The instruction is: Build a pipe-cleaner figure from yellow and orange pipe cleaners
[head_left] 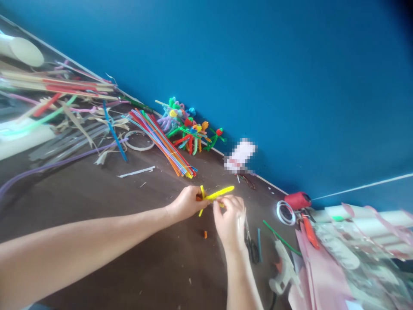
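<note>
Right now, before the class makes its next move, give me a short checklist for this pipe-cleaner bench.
1. Grip: the yellow pipe cleaner is held between the left hand and the right hand: ok.
2. Tools: the scissors lie on the table just beside the right hand: ok.
3. Supplies: the bundle of coloured pipe cleaners lies on the table: ok.
4. Scraps: a loose orange piece lies below the hands: not ok.
5. Heat: the glue gun: cannot tell.
</note>
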`<control>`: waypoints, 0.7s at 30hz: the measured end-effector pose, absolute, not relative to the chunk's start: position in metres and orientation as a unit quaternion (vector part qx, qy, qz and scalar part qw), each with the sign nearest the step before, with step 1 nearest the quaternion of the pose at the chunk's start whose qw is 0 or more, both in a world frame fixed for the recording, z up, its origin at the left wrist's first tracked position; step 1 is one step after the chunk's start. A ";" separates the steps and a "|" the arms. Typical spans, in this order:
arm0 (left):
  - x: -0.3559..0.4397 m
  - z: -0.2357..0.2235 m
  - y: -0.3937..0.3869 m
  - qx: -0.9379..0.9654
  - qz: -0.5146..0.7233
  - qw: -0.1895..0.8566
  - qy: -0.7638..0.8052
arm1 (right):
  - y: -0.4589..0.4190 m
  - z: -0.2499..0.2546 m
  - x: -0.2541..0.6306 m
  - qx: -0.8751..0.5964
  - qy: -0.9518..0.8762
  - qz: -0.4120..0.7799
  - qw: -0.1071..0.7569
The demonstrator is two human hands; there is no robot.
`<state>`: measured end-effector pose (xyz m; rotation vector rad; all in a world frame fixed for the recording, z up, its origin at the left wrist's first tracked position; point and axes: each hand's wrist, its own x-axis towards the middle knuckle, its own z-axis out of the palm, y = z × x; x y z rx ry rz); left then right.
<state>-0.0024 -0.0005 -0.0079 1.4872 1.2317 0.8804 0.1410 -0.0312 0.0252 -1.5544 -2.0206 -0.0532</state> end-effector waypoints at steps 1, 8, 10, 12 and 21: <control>-0.002 -0.008 -0.001 0.613 0.364 0.485 0.507 | -0.032 0.025 0.140 -0.585 -0.760 -0.019 0.283; -0.004 -0.009 0.000 0.620 0.354 0.493 0.497 | -0.030 0.015 0.138 -0.587 -0.741 0.054 0.322; -0.004 -0.012 0.002 0.597 0.353 0.535 0.483 | -0.029 0.013 0.138 -0.595 -0.719 0.106 0.342; -0.002 -0.014 0.003 0.563 0.354 0.584 0.465 | -0.029 0.012 0.139 -0.606 -0.698 0.152 0.350; -0.002 -0.006 0.004 0.497 0.350 0.660 0.442 | -0.027 0.020 0.136 -0.598 -0.666 0.257 0.364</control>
